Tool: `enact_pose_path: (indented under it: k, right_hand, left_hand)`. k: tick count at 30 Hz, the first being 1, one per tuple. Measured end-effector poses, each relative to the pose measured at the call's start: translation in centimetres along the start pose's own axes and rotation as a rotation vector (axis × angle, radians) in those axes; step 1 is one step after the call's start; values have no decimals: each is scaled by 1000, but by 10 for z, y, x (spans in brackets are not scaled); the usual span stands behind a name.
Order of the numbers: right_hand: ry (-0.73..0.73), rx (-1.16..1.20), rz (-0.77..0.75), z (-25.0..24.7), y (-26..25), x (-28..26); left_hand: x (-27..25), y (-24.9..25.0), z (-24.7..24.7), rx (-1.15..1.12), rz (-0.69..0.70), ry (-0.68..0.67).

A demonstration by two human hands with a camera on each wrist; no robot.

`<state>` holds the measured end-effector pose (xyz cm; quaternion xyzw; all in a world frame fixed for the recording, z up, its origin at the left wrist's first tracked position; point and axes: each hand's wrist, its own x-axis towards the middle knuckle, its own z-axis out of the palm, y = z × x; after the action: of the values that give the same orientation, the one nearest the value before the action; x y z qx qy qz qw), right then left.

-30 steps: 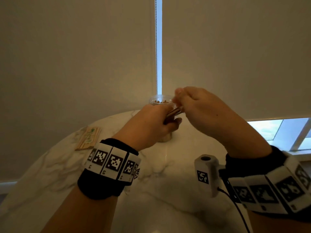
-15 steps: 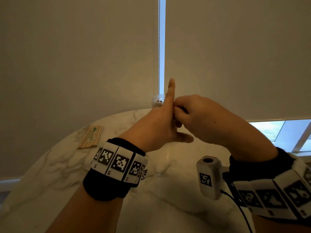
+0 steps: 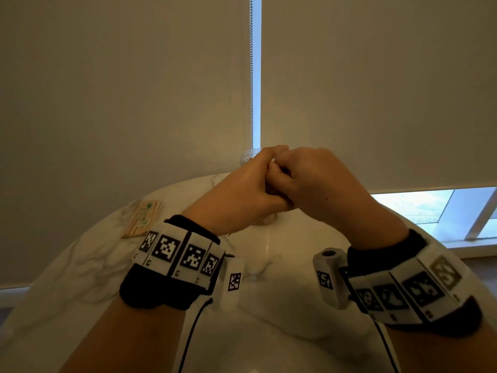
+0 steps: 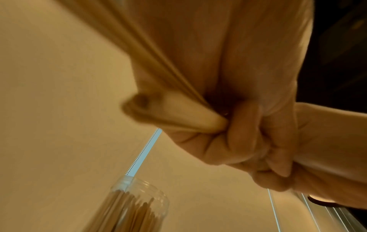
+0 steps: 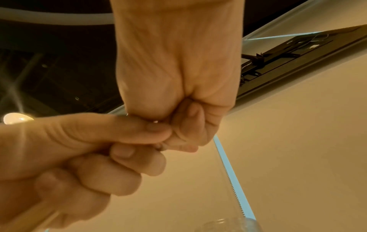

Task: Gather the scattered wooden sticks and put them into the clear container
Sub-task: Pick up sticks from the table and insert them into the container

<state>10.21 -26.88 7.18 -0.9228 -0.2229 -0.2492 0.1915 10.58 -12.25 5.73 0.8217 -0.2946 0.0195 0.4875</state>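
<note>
My two hands meet, knuckles together, just in front of the clear container (image 3: 248, 155), so only its rim and base show. In the left wrist view the container (image 4: 137, 205) stands below, holding several upright wooden sticks. A blurred bundle of wooden sticks (image 4: 158, 62) runs across the palm of my left hand (image 3: 242, 189), whose fingers curl round it. My right hand (image 3: 306, 181) is curled tight, its fingertips (image 4: 244, 125) pinching at the bundle's end. From the right wrist, my left thumb (image 5: 119, 127) lies against the curled right fingers (image 5: 188, 125).
A flat packet of sticks (image 3: 142, 219) lies on the round marble table (image 3: 80, 278) at the left. Roller blinds and a bead chain (image 3: 252, 76) hang close behind the container. A window strip (image 3: 419, 205) shows at the right.
Half a second ago my left index finger pointed straight up with the thumb out; now the left fingers are curled again and pressed against the right hand.
</note>
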Motion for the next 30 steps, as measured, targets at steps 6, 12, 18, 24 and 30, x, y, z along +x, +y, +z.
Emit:
enact_pose_path:
  k: [6, 12, 18, 24, 30]
  right_hand:
    - [285, 118, 123, -30, 24, -3]
    - [390, 93, 100, -27, 15, -3]
    - [513, -24, 121, -7, 7, 0]
    - [578, 6, 202, -10, 15, 1]
    - [193, 203, 141, -13, 14, -1]
  left_hand:
    - [-5, 2, -28, -193, -51, 52]
    - [7, 3, -17, -459, -160, 289]
    - [15, -5, 11, -312, -87, 441]
    - [19, -7, 3, -451, -202, 504]
    - [15, -24, 4, -289, -175, 513]
